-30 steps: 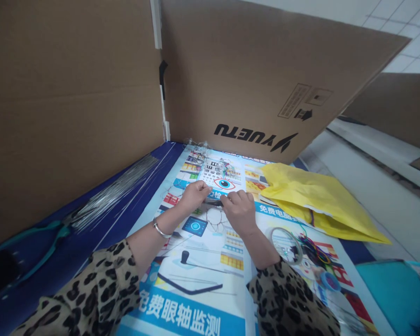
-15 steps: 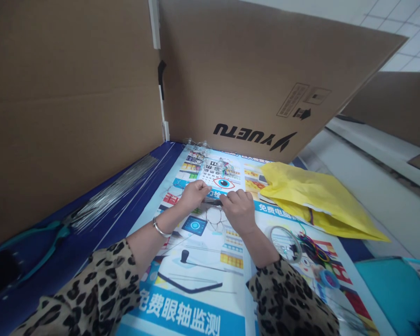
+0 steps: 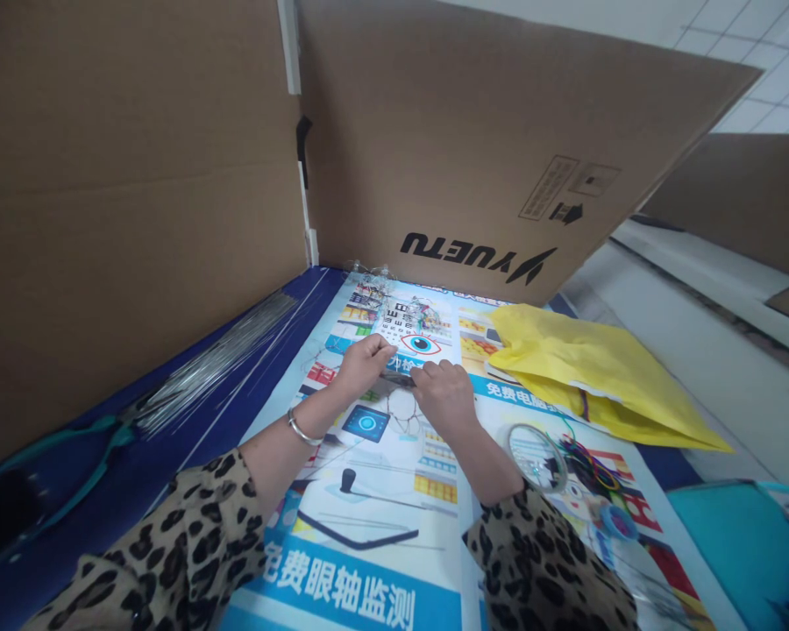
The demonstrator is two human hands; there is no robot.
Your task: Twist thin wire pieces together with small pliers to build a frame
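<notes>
Both hands' fingers pinch a dark tool; yellow bag (contents hidden).

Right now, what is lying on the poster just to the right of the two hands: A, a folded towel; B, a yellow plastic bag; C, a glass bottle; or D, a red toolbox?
B: a yellow plastic bag lies flat on the poster, right of the right hand and left hand.

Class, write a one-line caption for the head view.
Both hands, left hand and right hand, pinch a small dark tool over a poster.
</notes>
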